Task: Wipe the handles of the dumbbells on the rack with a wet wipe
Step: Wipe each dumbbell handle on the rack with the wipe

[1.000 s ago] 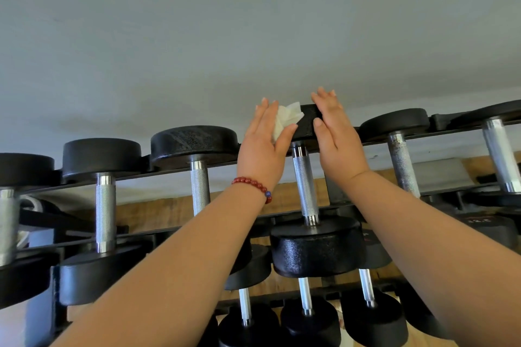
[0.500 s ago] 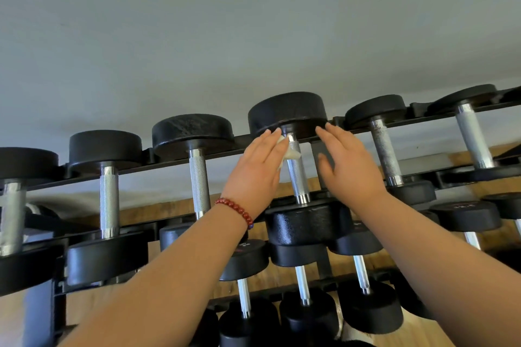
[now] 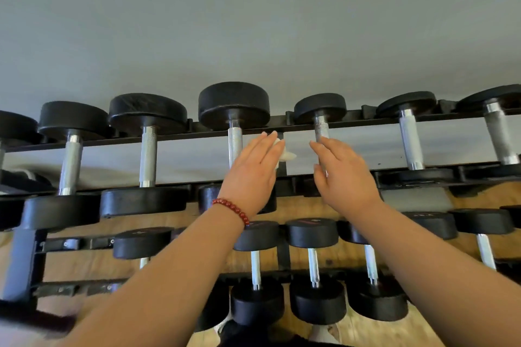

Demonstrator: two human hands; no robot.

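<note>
A black rack (image 3: 180, 134) carries a top row of black dumbbells with knurled steel handles. My left hand (image 3: 251, 175), with a red bead bracelet on the wrist, holds a crumpled white wet wipe (image 3: 285, 153) that peeks out past its fingers. It hovers just right of the central dumbbell's handle (image 3: 235, 144). My right hand (image 3: 346, 177) is open with straight fingers, in front of the lower part of the neighbouring dumbbell's handle (image 3: 321, 128). I cannot tell whether it touches that handle. The wipe lies between the two handles, on neither.
More dumbbells (image 3: 148, 155) fill the top row to the left and to the right (image 3: 408, 144). Smaller dumbbells (image 3: 314, 270) sit on a lower tier over a wooden floor (image 3: 366, 332). A grey wall (image 3: 253, 22) stands behind the rack.
Both hands have dropped from the central dumbbell's far head and handle and shifted right. The wipe has left that handle and now sits in the gap towards its right-hand neighbour.
</note>
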